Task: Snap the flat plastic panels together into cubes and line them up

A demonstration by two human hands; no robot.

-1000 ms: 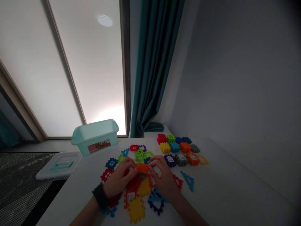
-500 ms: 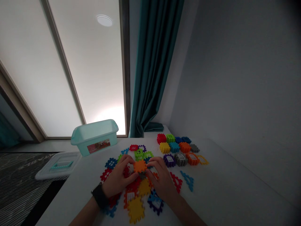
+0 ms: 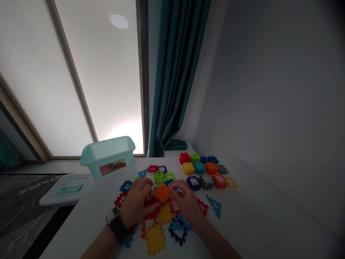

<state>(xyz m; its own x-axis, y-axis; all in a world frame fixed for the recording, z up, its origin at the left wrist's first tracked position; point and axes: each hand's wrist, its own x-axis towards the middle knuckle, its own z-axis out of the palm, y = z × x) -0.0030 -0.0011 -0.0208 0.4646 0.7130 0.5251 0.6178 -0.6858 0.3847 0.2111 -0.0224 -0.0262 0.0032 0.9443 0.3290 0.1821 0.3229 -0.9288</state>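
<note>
The left hand (image 3: 138,205) and the right hand (image 3: 187,204) pinch an orange toothed-edge plastic tile (image 3: 162,193) between them. The fingertips of each hand are closed on opposite edges of it, just above the white table (image 3: 256,223). Beneath the fingers lies a heap of loose flat tiles, with a yellow square tile (image 3: 155,239) nearest the wrists and a purple open-frame tile (image 3: 178,233) beside it. Beyond the right fingertips stand a purple block (image 3: 194,182), a grey block (image 3: 207,181) and an orange block (image 3: 219,181), each bearing a white window print. Beyond the left fingers sits a pale green plastic tub (image 3: 107,158). Its side carries a red label (image 3: 112,166), the writing too small to read. A dark smartwatch (image 3: 115,223) wraps the left wrist.
</note>
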